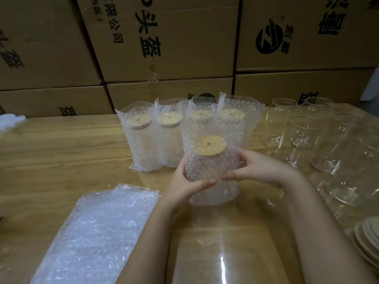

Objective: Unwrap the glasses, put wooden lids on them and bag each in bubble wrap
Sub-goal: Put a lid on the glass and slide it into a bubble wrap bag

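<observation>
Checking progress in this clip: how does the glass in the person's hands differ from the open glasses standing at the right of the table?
The held glass sits in a bubble-wrap bag; the bare glasses have none. The held glass carries a wooden lid; the bare glasses are open-topped. The left hand and right hand grip the held glass; nothing touches the bare glasses. Both are at the same wooden table.

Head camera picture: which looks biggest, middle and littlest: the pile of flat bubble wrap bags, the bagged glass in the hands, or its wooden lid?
1. pile of flat bubble wrap bags, largest, though it lies close to the camera, which helps
2. bagged glass
3. wooden lid, smallest; it sits inside that bag
</observation>
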The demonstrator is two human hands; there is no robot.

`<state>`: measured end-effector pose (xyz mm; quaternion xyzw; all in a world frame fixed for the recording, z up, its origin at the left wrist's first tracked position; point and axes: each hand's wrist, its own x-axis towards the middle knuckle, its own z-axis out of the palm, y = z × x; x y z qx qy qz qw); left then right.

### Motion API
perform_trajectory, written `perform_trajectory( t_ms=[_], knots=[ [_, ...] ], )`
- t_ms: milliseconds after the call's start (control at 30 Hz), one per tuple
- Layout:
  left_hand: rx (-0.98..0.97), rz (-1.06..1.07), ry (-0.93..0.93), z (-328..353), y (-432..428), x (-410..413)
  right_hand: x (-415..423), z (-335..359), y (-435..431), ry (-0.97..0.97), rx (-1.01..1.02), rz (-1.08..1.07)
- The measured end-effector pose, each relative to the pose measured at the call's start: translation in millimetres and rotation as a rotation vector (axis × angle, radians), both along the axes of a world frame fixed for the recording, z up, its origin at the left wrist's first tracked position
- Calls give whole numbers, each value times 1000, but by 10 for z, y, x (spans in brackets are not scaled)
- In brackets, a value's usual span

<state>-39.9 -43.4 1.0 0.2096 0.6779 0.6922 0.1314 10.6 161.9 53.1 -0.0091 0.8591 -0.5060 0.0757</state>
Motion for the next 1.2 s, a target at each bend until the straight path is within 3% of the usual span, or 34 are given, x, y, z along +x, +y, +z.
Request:
perform_trajectory(
  t_ms=[167,333,567,767,1067,1200],
  knots=[
    [-49,-18,-21,30,-48,-33,-11,-11,-1,-2,-5,-27],
    [-193,-84,72,99,-1,-34,-27,-33,17,25,-27,-25],
    [-152,11,62,125,-5,-20,-104,-191,44,81,-117,-82],
    [-180,143,69,181,-96,-31,-234,-708,-172,141,-726,-319],
    [-128,297,96,438,-438,-133,-227,-830,-270,245,-560,-380],
    [-9,441,163,779,-856,-262,-239,-846,-263,234,-559,-378]
  ],
)
